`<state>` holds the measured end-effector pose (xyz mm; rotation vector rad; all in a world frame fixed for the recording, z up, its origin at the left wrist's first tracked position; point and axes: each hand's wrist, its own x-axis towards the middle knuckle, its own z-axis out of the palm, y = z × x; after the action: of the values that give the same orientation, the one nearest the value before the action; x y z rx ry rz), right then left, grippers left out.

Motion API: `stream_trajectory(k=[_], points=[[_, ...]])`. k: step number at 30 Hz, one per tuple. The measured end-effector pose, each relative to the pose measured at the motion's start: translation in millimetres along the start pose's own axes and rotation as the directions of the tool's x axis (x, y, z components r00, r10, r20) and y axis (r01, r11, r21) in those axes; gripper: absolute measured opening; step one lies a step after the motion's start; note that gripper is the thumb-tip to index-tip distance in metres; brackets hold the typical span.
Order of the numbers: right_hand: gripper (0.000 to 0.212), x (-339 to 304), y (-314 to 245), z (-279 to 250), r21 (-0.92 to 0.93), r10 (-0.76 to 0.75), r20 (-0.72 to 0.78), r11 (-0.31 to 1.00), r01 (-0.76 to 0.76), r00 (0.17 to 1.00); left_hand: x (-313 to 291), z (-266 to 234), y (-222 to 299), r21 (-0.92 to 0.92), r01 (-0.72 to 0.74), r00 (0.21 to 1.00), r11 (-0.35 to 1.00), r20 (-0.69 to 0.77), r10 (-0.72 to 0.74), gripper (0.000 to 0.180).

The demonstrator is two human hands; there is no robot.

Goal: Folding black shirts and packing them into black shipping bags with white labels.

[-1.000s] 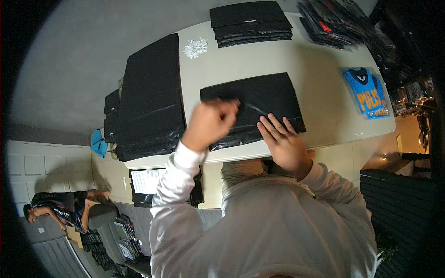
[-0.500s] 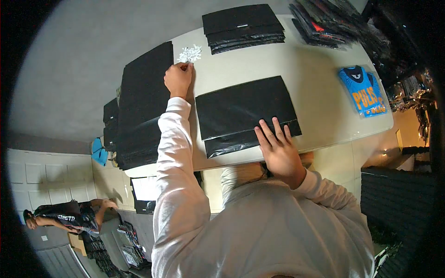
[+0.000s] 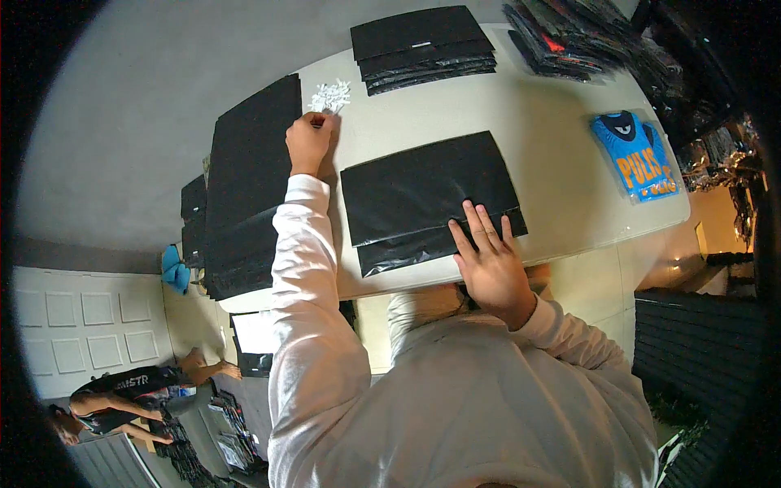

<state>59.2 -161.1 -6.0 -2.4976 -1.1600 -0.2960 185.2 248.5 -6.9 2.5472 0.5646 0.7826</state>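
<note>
A folded black plastic bag (image 3: pixel 427 183) lies on the white table in front of me. My right hand (image 3: pixel 492 264) rests flat on its near right part, fingers spread. At the near edge of a small pile of white slips (image 3: pixel 331 96), my left hand (image 3: pixel 309 145) has its fingers pinched together. Whether a slip is between those fingertips is hidden. Just left of that hand lies a tall stack of large black plastic sheets or bags (image 3: pixel 248 187).
A stack of folded black bags (image 3: pixel 423 49) sits at the table's far side. Packaged garments (image 3: pixel 569 45) pile up at the far right, and a blue bagged garment (image 3: pixel 636 154) lies near the right edge of the table (image 3: pixel 561 187). Another person (image 3: pixel 130 394) is at lower left.
My left hand stays by the white slips, barely shifted. My right hand remains on the bag with slightly changed fingers. The other person has bent forward, arms reaching down.
</note>
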Motion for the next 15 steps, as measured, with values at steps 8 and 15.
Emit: stream_trajectory(k=[8,15], points=[[0.057,-3.6,6.8,-2.7,0.023,-0.002,-0.002,1.000,0.002,1.000,-8.9,-75.6,53.9,-0.517,0.008,0.824,0.856,0.488,0.287,0.016],[0.036,52.0,17.7,-46.4,0.421,0.066,-0.075,0.907,-0.029,0.995,-53.0,-100.8,158.8,-0.474,-0.061,0.093,0.878,0.873,0.478,0.022]])
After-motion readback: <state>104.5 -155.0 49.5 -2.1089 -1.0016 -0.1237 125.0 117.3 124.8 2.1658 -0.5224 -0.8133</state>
